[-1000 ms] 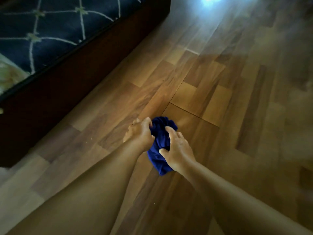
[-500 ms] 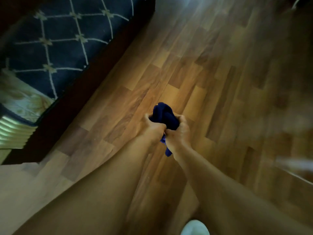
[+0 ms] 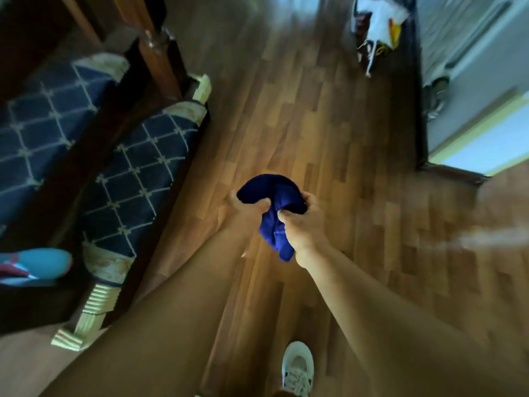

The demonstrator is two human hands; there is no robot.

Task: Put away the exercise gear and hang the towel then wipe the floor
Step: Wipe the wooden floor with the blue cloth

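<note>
Both hands are gripping a bunched dark blue cloth (image 3: 272, 196) in the air above the wooden floor (image 3: 329, 133), out in front of the person. The left hand (image 3: 247, 213) is curling its fingers and thumb around the left side of the cloth, and the right hand (image 3: 303, 227) is pinching and wrapping the right side, with a loose tail of cloth hanging down between the two wrists. The top of the cloth is bulging up in a rounded hump between the hands. To the left of the cloth, a bench with a navy diamond-patterned cushion (image 3: 137, 184) and pale carved legs is standing on the floor. A white sneaker (image 3: 297, 368) is showing on the floor below the cloth. A teal and red shoe (image 3: 34, 266) is lying far left of the cloth, beyond the bench. Far above the cloth, a blurred white pile (image 3: 378, 21) is sitting by the wall.
</note>
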